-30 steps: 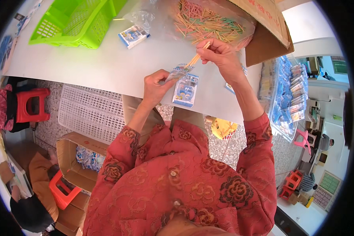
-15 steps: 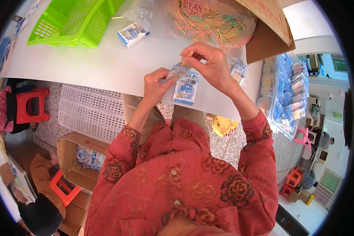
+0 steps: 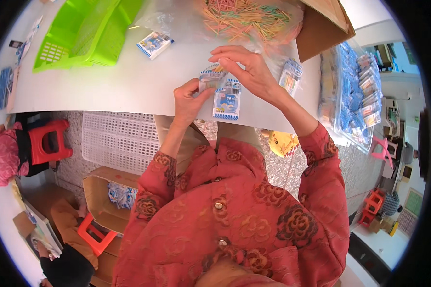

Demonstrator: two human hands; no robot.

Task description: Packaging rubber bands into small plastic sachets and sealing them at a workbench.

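My left hand (image 3: 188,101) pinches a small clear packet with blue-striped edges (image 3: 209,81) over the table's front part. Thin coloured sticks (image 3: 218,68) poke out of the packet's upper end. Above that end, my right hand (image 3: 250,71) has its fingers stretched out, with the tips close to the sticks. Just right of the held packet, a blue and white printed packet (image 3: 226,103) lies flat near the table edge. A large clear bag of pink, yellow and green sticks (image 3: 246,20) lies beyond my hands.
A green basket (image 3: 98,48) stands at the far left, with another packet (image 3: 154,45) to its right. One more packet (image 3: 290,76) lies right of my hands. A cardboard box (image 3: 326,28) and a clear tub of filled packets (image 3: 352,95) are on the right. A white crate (image 3: 119,138) sits below the table.
My right hand has shifted slightly left, and its fingers have spread from a pinch on a stick. The held packet now stands more upright, with sticks at its top. The view has shifted slightly.
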